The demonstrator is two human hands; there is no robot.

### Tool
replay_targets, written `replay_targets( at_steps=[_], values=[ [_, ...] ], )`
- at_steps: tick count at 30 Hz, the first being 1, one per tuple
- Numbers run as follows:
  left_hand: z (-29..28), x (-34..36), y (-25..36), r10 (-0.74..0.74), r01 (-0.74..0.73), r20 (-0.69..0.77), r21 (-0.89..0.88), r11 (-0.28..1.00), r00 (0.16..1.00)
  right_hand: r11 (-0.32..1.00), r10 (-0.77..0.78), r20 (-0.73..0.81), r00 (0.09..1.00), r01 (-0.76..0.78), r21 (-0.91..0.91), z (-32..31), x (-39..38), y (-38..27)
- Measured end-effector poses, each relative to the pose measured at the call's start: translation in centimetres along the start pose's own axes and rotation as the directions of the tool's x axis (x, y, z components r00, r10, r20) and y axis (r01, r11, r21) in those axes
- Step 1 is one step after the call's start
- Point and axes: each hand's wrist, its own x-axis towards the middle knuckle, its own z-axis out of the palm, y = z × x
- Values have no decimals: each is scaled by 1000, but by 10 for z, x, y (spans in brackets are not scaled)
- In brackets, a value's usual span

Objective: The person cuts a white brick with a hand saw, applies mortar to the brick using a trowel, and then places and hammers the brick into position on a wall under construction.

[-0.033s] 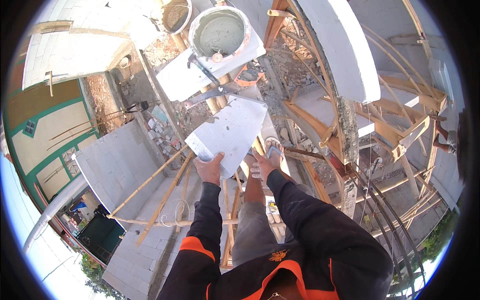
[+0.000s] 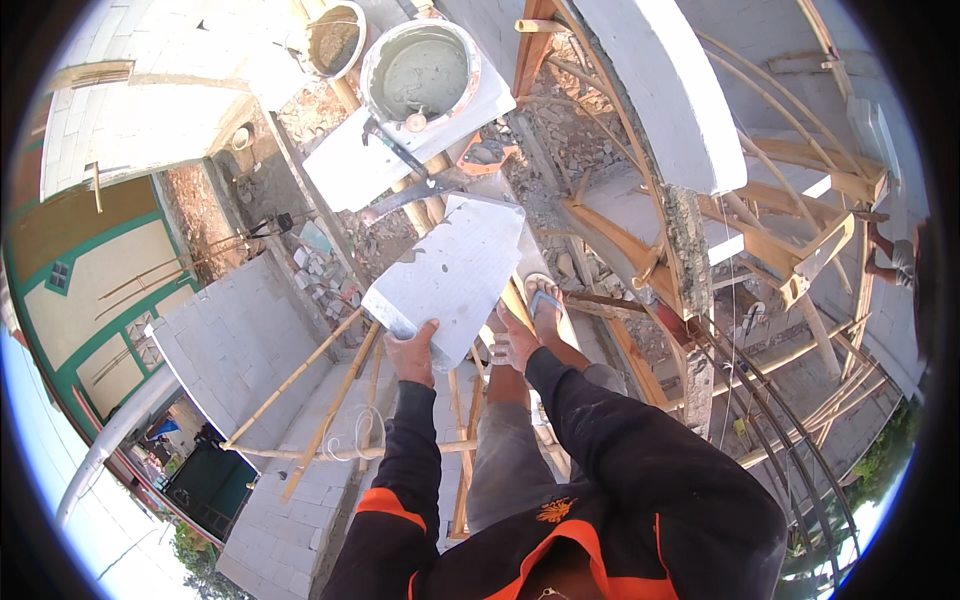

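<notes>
A pale grey lightweight concrete block [image 2: 455, 265] with a slanted end is held in front of me, chipped on its upper face. My left hand [image 2: 410, 355] grips its near left corner, thumb on top and fingers underneath. At the near right edge, my right hand [image 2: 515, 340] is closed on the block, its thumb along the side. Just beyond lie a handsaw [image 2: 412, 197] with a dark blade and a hammer-like tool [image 2: 395, 148] with a dark handle. The tool rests on a white board [image 2: 335, 165] beside a bucket of wet grey mortar [image 2: 420, 75].
An orange tray [image 2: 487, 152] with grey lumps sits right of the board. A second bucket [image 2: 335, 40] stands farther off. Bamboo poles [image 2: 295, 375] cross at left; a block wall with timber edging [image 2: 690, 250] and steel bars [image 2: 780, 430] rise at right. Another person [image 2: 893, 260] shows at the far right.
The view has shifted slightly, so the surroundings sit a little to the left. The block and both hands keep nearly the same hold, with the block marginally lower on the left.
</notes>
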Motion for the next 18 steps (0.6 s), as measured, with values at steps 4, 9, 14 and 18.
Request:
replay_targets(
  at_steps=[4,9,14,18],
  values=[
    [-60,-82,4,-196,240,219,-196,951,956,910,-309,201,930,228,348,-2,-30,43],
    [-99,-171,37,-190,281,327,-259,924,926,890,-412,268,871,321,324,17,-151,32],
    [-83,-221,84,-61,215,503,-253,943,862,735,-675,120,728,647,203,25,-286,-28],
    [-25,-247,118,64,248,723,-317,915,688,451,-893,29,450,890,73,13,-408,-92]
  ],
)
